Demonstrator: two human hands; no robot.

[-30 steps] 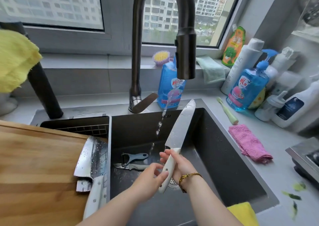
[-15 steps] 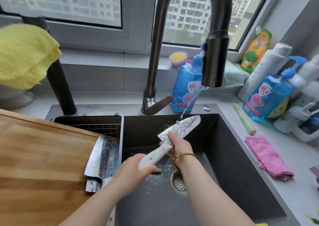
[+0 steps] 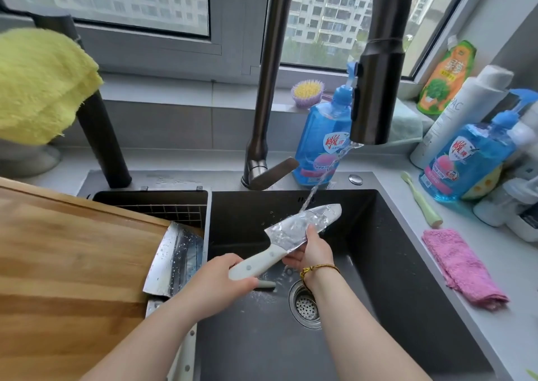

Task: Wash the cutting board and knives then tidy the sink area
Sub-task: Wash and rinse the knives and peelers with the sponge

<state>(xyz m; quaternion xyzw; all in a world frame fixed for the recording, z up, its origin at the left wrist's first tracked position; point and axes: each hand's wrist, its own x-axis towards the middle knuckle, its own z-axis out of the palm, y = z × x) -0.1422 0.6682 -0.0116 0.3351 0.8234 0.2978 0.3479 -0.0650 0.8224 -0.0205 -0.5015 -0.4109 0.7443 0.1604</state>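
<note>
knife [image 3: 294, 229] held over the sink [image 3: 387, 264], blade flat under the stream from the tap [image 3: 377, 98]; left hand [image 3: 215, 278] wraps the white handle, right hand [image 3: 313, 252] pinches the blade, thumb on top; cutting board [image 3: 72, 264] lies left, wet cleaver [image 3: 177, 261] at its edge.

Both my bare forearms reach in from the lower edge and converge toward the middle. My left grip [image 3: 221, 281] is curled round the white handle of the knife [image 3: 294, 229], knuckles up, wrist straight. My right grip [image 3: 313, 254] takes the blade beyond it, with the thumb laid across the upper face, the fingers cupped beneath and the palm turned partly upward. The two grips sit close together without touching, the right one farther out.
</note>
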